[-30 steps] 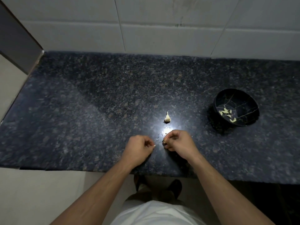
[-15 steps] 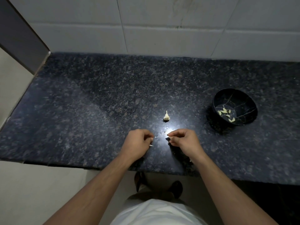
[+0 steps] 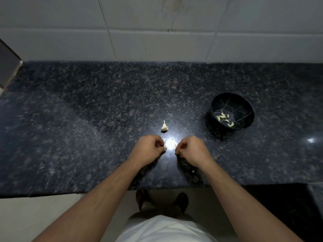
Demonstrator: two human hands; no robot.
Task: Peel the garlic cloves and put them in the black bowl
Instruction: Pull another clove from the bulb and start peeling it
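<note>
A black bowl [image 3: 245,105] stands on the right of the dark granite counter, with several peeled garlic cloves [image 3: 222,117] in its bottom. A small remnant of the garlic bulb [image 3: 164,127] with its stem up lies at the centre, just beyond my hands. My left hand [image 3: 148,149] rests on the counter with fingers curled, pinching a small garlic clove that is almost hidden by fingers and glare. My right hand [image 3: 192,149] lies a short gap to the right, its thumb and fingers curled together. What it holds is hidden.
A bright light reflection [image 3: 170,144] sits on the counter between my hands. A tiny pale scrap [image 3: 193,171] lies under my right wrist. The tiled wall [image 3: 157,41] closes the back. The counter's front edge [image 3: 70,193] runs near my forearms.
My hands have drawn apart, so the gap between their fingertips is wider. The pale clove tip seen at my left fingers earlier is now hidden.
</note>
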